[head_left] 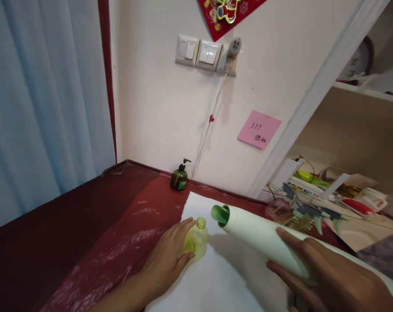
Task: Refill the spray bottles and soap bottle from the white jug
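My left hand is closed round a small translucent yellow bottle, which stands upright and uncapped on a white sheet. In my right hand is a long pale green watering can, tilted so that its darker green spout points left, just above and to the right of the bottle's mouth. Spout and bottle mouth are apart, and no stream of liquid shows between them. The far end of the can runs out of view at the lower right.
A dark green pump bottle stands against the wall. Several spray bottles are at the right, near a cluttered shelf. Red plastic film covers the table. A white cord hangs from the socket.
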A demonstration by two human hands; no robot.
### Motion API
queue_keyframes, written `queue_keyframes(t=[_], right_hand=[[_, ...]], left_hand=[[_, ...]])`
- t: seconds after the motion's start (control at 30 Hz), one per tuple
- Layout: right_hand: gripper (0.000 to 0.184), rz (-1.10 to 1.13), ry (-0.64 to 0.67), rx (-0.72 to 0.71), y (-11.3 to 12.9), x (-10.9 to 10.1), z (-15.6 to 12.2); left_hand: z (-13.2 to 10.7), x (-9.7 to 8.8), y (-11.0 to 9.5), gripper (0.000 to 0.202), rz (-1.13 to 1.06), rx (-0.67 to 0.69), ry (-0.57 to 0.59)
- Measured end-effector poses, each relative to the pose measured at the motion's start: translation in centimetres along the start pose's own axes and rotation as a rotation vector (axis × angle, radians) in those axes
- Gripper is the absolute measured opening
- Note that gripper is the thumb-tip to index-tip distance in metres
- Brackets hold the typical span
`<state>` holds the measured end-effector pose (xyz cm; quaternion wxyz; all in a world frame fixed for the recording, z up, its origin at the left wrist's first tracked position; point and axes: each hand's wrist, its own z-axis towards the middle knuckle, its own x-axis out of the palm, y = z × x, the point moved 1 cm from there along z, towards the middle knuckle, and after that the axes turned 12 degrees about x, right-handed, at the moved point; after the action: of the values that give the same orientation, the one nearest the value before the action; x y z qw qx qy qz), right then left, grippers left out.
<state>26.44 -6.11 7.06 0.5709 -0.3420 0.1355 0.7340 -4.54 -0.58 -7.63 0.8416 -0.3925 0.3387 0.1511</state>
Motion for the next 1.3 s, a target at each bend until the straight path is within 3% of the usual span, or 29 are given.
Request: queue_keyframes(t=[0.1,0.43,1.3], right_hand=[[0.043,-0.054,0.002,-0.122,0.3,0.3,0.0],[0.054,-0.067,0.023,-0.249,0.6,0.6,-0.3],[0.047,-0.073,0.061,-0.285,-0.1,1.3,-0.5]], left_hand=[[0.1,0.0,-0.1,0.065,-0.005,0.008,-0.004],[0.0,0.1,0.0,0.066,0.025,0.028,0.009],[0.2,-0.1,-0.3,0.067,0.036,0.021,0.006]])
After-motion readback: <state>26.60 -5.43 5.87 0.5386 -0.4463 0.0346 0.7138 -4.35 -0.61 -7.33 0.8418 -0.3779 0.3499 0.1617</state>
